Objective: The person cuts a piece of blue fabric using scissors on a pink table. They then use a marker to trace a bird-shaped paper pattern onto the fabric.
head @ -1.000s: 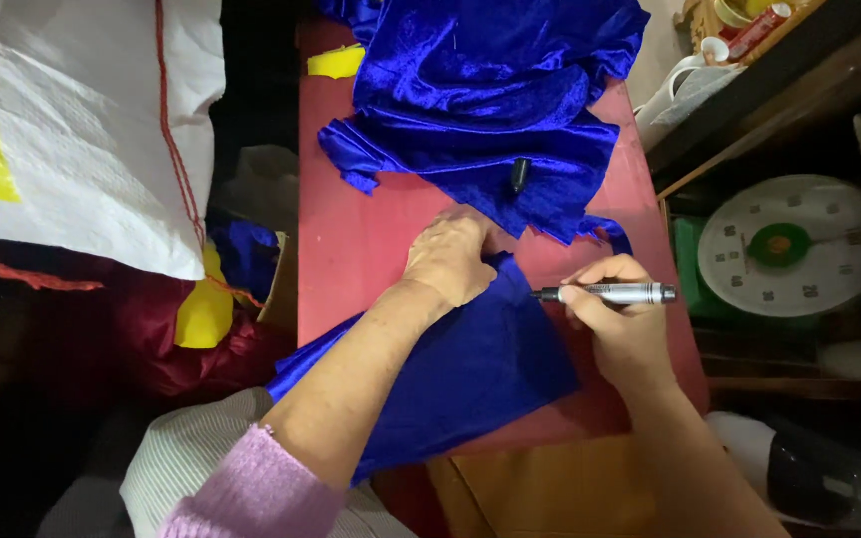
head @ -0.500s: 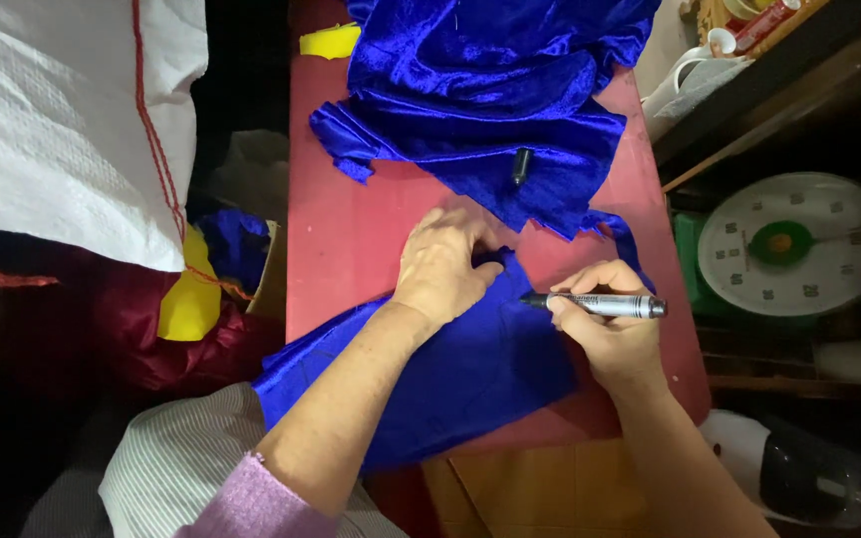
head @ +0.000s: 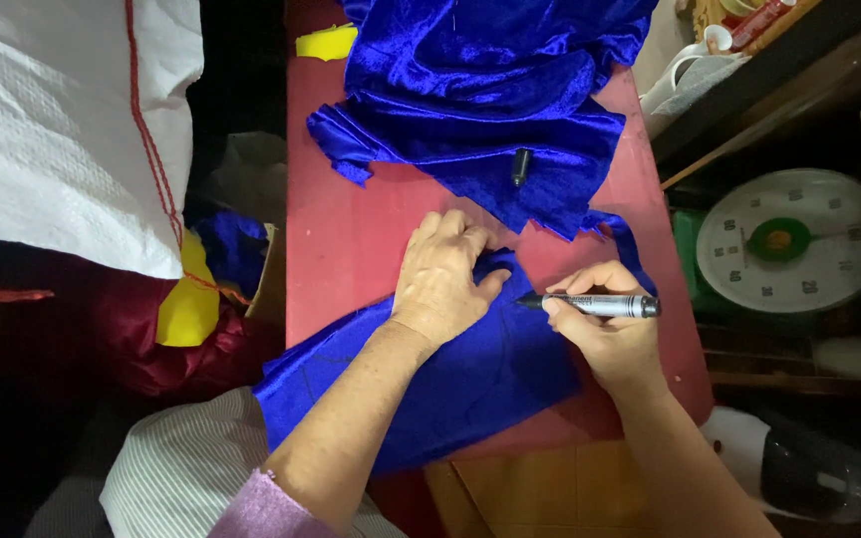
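On a red table (head: 351, 249), right hand (head: 605, 334) grips marker (head: 595, 304); left hand (head: 445, 274) flattens blue cloth (head: 470, 384).

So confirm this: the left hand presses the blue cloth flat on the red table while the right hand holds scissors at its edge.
Not scissors: the head view shows the right hand holding a marker. The left hand does press the blue cloth on the red table.

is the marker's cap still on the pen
No, the marker in the right hand shows its bare tip against the blue cloth, and a small dark cap lies apart on the heaped fabric.
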